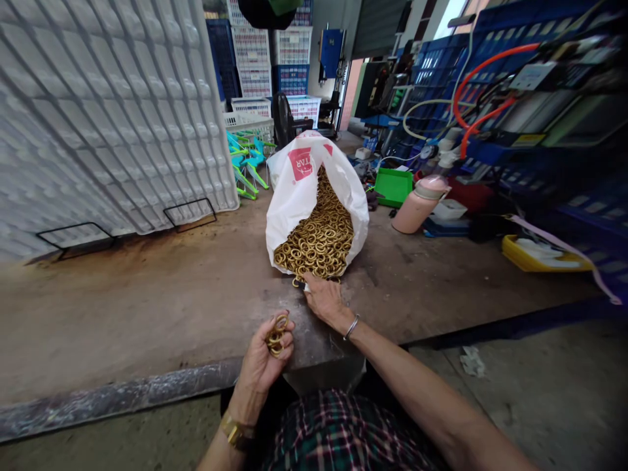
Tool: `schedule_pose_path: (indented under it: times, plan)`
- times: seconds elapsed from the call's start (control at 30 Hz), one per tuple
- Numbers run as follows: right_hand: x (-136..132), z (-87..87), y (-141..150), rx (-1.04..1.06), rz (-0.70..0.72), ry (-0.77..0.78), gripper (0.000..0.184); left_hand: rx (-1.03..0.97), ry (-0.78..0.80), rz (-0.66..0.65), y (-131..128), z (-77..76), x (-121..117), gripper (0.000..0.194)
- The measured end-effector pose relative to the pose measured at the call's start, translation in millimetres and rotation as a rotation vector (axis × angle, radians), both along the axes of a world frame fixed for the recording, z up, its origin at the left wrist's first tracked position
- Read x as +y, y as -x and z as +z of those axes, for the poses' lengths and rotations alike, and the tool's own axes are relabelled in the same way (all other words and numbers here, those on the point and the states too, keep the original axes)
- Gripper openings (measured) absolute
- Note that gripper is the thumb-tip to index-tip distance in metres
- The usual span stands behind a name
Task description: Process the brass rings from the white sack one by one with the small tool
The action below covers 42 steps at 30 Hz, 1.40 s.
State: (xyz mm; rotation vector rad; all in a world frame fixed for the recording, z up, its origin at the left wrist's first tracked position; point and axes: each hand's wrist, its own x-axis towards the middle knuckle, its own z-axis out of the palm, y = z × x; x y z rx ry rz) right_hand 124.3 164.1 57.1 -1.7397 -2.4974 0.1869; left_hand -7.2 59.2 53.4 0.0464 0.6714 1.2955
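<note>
A white plastic bag with red print lies on its side on the workbench, its mouth facing me. Many small brass-coloured rings fill the opening and spill to its lower lip. My left hand, near the bench's front edge, is closed around several brass rings. At the bag's mouth is my right hand, fingers bent together against the lowest rings. Something small, black and white, shows by its fingertips; whether it is held or worn on a finger is unclear.
White ribbed trays stand stacked at left, with black wire stands before them. Right of the bag are a green tray, a pink bottle, a yellow tray and a machine with orange hoses. Crates rise behind.
</note>
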Motion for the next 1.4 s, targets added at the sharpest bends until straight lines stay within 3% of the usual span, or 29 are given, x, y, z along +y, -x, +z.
schedule_pose_path:
  times: [0.3, 0.5, 0.73, 0.93, 1.07, 1.3, 1.4]
  plan:
    - [6, 0.7, -4, 0.082, -0.002, -0.028, 0.022, -0.108, 0.060, -0.011, 3, -1.6, 3, 0.018]
    - [3, -7.9, -11, 0.404, 0.090, -0.053, 0.020, -0.050, 0.084, 0.049, 2, -3.6, 4, 0.013]
    - [-19, -10.0, -9, 0.739, 0.227, 0.147, 0.022, 0.076, 0.037, 0.087, 3, 1.3, 10, 0.020]
    - [-33, -4.4, -4, 0.756, 0.305, 0.209, 0.019, 0.353, -0.022, 0.104, 0, 0.1, 13, 0.036]
    - [-36, -1.1, 0, 0.721, 0.319, 0.212, 0.015, 0.521, -0.050, 0.118, -7, -6.9, 12, 0.033]
    - [-37, 4.3, 3, 0.893, 0.150, 0.472, 0.034, 0.981, -0.119, 0.100, -8, -11.3, 10, 0.030]
    - [-36, 2.7, 5, 0.912, 0.103, 0.472, 0.033, 0.954, -0.117, 0.039, -10, -6.6, 8, 0.030]
